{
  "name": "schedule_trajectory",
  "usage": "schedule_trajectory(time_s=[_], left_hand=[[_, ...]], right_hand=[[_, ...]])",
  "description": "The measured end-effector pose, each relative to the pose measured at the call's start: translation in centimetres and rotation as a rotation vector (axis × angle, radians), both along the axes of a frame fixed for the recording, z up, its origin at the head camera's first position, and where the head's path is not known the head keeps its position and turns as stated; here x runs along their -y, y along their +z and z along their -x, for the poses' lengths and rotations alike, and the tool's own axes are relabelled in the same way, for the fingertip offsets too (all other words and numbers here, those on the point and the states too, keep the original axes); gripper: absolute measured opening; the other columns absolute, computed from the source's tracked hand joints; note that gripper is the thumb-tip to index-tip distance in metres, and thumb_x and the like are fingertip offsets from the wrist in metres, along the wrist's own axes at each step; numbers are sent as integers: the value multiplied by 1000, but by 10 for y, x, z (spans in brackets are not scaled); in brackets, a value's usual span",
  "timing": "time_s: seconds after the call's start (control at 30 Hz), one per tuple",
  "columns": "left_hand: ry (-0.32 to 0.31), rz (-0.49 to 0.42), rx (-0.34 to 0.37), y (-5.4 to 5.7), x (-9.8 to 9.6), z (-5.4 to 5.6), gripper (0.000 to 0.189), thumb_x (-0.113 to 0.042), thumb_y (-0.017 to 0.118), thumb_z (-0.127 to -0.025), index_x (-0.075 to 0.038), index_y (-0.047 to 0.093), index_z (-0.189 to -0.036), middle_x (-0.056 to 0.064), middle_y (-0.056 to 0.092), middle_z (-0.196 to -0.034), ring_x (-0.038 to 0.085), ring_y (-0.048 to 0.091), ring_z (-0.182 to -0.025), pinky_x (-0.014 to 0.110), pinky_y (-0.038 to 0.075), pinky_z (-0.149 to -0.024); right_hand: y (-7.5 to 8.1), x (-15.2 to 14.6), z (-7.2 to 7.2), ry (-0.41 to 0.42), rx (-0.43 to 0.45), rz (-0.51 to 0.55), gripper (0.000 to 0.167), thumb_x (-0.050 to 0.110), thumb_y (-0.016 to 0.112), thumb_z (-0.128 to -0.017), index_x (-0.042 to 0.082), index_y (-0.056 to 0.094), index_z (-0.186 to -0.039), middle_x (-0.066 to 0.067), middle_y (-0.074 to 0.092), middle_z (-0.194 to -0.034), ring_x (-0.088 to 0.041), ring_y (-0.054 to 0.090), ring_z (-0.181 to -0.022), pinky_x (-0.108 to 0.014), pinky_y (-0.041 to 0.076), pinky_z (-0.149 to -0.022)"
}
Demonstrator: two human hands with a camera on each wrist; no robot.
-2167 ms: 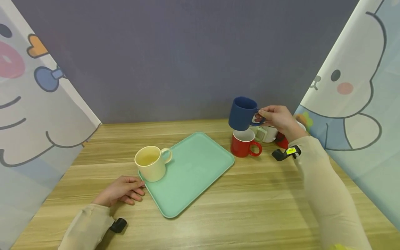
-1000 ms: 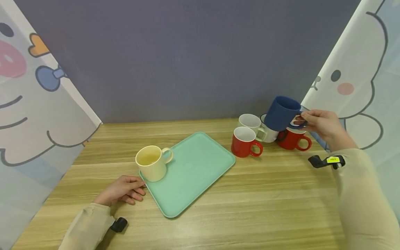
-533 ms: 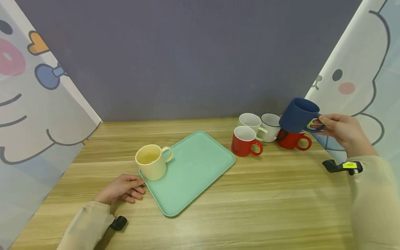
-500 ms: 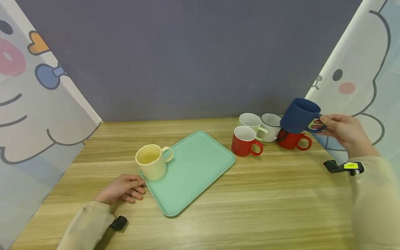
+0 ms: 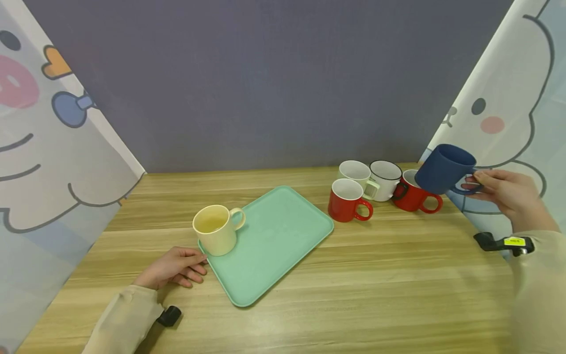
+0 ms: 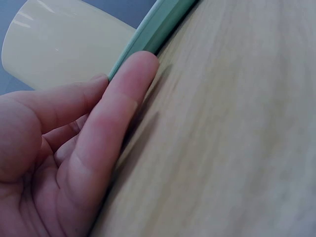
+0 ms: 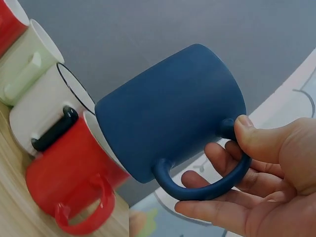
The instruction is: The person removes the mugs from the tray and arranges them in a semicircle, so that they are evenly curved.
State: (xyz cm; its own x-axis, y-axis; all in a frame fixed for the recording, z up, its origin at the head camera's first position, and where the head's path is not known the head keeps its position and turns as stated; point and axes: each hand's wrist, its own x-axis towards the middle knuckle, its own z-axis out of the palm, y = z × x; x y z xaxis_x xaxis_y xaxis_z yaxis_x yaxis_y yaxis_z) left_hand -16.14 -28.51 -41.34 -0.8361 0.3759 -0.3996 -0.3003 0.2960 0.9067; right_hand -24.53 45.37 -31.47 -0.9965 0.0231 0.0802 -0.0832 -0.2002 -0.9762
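Note:
A blue mug [image 5: 445, 169] is held up at the right, slightly tilted, above a red mug. My right hand [image 5: 508, 194] grips it by the handle, thumb on top of the loop, as the right wrist view shows with the handle [image 7: 207, 190]. On the left, my left hand [image 5: 174, 268] pinches the rim of a mint-green tray [image 5: 274, 241] between thumb and index finger [image 6: 133, 74]. A cream-yellow mug [image 5: 216, 241] stands upright on the tray's left corner, handle towards the back right.
Right of the tray stand a red mug [image 5: 341, 204], a pale green mug [image 5: 353, 169], a white mug with a black rim [image 5: 383, 182] and another red mug [image 5: 411, 196], close together. A grey wall [image 5: 265, 88] rises behind the wooden table [image 5: 331, 295]; printed cloth panels flank it.
My right hand has carried the blue mug to the right, from above the nearer red mug, past the white one, to above the far-right red mug. My left hand and the tray stay put.

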Motion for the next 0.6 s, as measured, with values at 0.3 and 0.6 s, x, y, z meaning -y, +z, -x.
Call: schedule_trajectory(time_s=[0.3,0.6], left_hand=[[-2,4,-10,0,0,3,29,-21,53,-105,4,67,-107,4,72,-87,14,72,-73,29,60,-60],[-9,2,-10,2,-1,4,28,-21,53,-105,3,67,-106,4,72,-87,14,72,-73,28,60,-60]], right_hand=[[-2,-8,-19,-96,15,-34,16,8,64,-96,11,77,-86,-1,73,-81,-12,72,-72,-27,60,-57],[-4,-11,-32,-226,43,-70,21,12,65,-95,17,77,-78,5,72,-73,-7,70,-64,-22,57,-52]])
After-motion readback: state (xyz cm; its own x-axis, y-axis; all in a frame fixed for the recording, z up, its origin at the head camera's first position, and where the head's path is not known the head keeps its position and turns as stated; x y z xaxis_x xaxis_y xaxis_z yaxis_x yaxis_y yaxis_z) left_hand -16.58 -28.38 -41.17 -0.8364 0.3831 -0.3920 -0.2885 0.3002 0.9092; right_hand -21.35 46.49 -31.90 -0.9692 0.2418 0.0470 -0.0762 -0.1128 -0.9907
